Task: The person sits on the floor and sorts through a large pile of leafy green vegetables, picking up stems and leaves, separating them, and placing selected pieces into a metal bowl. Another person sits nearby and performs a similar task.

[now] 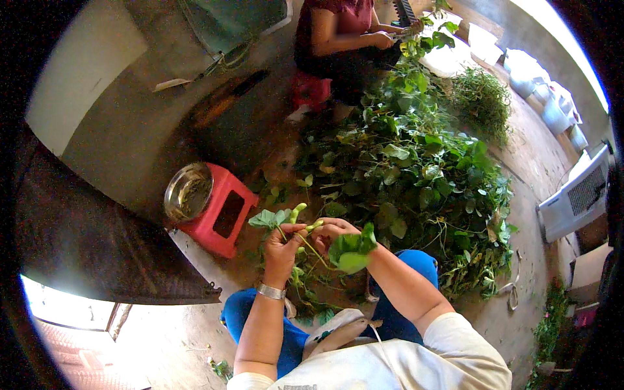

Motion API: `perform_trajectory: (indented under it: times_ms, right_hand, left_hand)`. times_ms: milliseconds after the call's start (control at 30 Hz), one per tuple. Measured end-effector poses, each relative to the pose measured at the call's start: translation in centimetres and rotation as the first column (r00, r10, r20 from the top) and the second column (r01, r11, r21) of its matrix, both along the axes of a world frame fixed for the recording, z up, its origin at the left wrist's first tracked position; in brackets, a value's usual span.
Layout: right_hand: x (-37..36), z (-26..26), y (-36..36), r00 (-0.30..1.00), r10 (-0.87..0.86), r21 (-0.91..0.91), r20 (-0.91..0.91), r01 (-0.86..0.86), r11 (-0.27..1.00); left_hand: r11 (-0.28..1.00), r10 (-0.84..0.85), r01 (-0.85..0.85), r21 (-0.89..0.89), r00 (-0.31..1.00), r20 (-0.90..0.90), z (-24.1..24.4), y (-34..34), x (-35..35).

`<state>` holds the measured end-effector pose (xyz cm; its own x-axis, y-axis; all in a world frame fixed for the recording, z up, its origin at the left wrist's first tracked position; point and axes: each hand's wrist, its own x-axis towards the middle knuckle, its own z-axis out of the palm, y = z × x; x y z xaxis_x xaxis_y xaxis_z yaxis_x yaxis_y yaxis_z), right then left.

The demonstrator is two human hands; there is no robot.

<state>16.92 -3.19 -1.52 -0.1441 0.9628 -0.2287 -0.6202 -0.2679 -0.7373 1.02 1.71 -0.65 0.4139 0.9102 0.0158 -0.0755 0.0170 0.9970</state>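
Observation:
My left hand [281, 251], with a metal watch or bracelet at the wrist, pinches a leafy bean stem [316, 253] in front of my knees. Plump green pods [297, 212] stick up above its fingertips. From the right, my right hand [336, 231] has its bent fingers at a green pod [315, 225] on the same stem, close beside the left fingertips. A large green leaf [352, 251] hangs below the right hand, partly over its wrist. Behind the hands lies a big heap of leafy bean plants [414, 170].
A metal bowl [189, 191] rests on a red plastic stool [229, 210] at the left. Another person [341, 39] sits beyond, holding plants. A smaller green heap [480, 105], white sacks [529, 73] and a white slatted appliance or crate [577, 195] are at the right.

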Motion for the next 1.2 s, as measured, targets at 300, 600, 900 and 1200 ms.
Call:
perform_trajectory:
  times_ms: [300,600,900,1200]
  right_hand:
    - [-1.2,0.1,-0.1,0.996,0.047,-0.063,0.074,-0.042,0.997]
    - [-2.6,0.1,-0.4,0.968,-0.102,-0.208,-0.23,0.053,0.977]
    - [-4.4,-2.8,0.2,0.927,-0.26,0.186,0.271,0.214,0.959]
    - [-2.6,-0.6,-0.3,0.941,-0.058,0.113,0.333,0.021,0.993]
  left_hand:
    - [0.949,0.06,-0.017,0.314,0.99,-0.131,0.0,0.0,-0.8]
    - [0.888,0.199,-0.069,0.454,0.949,-0.244,-0.1,-0.9,-0.2]
    - [0.97,0.071,-0.033,-0.242,0.986,0.15,-1.3,-1.0,-0.3]
    - [1.0,-0.008,0.009,0.005,0.998,-0.054,0.6,-1.5,-0.9]
